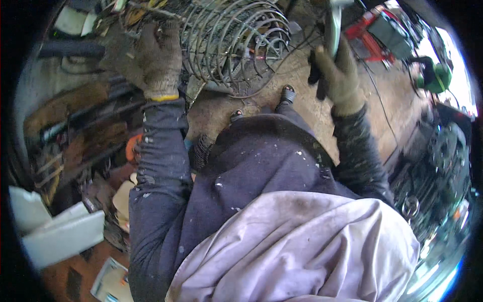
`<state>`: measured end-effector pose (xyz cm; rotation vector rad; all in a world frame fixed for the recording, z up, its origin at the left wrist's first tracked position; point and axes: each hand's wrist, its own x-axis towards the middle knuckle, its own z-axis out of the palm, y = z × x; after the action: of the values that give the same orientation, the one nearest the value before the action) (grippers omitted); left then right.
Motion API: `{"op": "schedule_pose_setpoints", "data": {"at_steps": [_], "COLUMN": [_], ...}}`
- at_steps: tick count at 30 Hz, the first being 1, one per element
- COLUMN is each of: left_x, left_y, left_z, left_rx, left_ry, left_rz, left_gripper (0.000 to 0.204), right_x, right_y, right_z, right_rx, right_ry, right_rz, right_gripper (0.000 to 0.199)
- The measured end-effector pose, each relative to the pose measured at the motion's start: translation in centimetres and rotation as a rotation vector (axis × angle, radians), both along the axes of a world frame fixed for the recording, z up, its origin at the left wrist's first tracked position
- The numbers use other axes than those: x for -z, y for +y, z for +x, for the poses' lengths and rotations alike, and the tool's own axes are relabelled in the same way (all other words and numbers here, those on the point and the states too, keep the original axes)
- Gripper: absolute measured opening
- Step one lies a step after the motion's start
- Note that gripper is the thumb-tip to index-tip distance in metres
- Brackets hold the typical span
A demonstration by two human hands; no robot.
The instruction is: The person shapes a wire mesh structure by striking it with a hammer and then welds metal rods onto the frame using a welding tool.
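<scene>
My left hand [153,58], in a worn knit glove with a yellow cuff, rests against the left side of a round wire cage [236,40] made of grey metal rings. My right hand [338,73], also gloved, is closed around the dark handle of a power tool [332,25] held upright, its grey disc rising past the top edge. The tool sits to the right of the cage, apart from it. My dark sleeves and dusty clothes fill the lower middle, and my shoes [287,93] stand on the floor beneath the cage.
A cluttered bench with metal bars and scrap [80,131] runs along the left. White sheets [60,231] lie at lower left. A red machine [375,32] and green ear defenders [435,75] sit at upper right. Cables cross the concrete floor [302,75].
</scene>
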<state>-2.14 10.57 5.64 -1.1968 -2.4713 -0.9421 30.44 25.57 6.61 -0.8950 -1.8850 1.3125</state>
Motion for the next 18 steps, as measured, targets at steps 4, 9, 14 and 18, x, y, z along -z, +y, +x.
{"op": "schedule_pose_setpoints", "data": {"at_steps": [4,9,14,18], "left_x": [1.2,4.3,8.9,9.7], "left_y": [-0.3,-1.3,-0.7,-0.4], "left_z": [3.1,1.7,-3.4,-5.2], "left_rx": [0.059,0.193,0.350,0.294], "left_ry": [-0.308,-0.259,0.276,0.106], "left_rz": [0.178,0.110,0.081,0.055], "left_gripper": [0.061,0.063,0.056,0.052], "right_x": [4.1,3.9,5.9,7.3], "right_y": [-9.4,-15.4,-16.5,-16.5], "right_z": [4.6,4.6,2.1,0.9], "right_rx": [0.225,0.151,0.263,0.219], "right_ry": [-0.007,-0.216,-0.328,-0.275], "right_rz": [-0.253,-0.471,-0.035,0.083], "right_gripper": [0.049,0.049,0.050,0.048]}}
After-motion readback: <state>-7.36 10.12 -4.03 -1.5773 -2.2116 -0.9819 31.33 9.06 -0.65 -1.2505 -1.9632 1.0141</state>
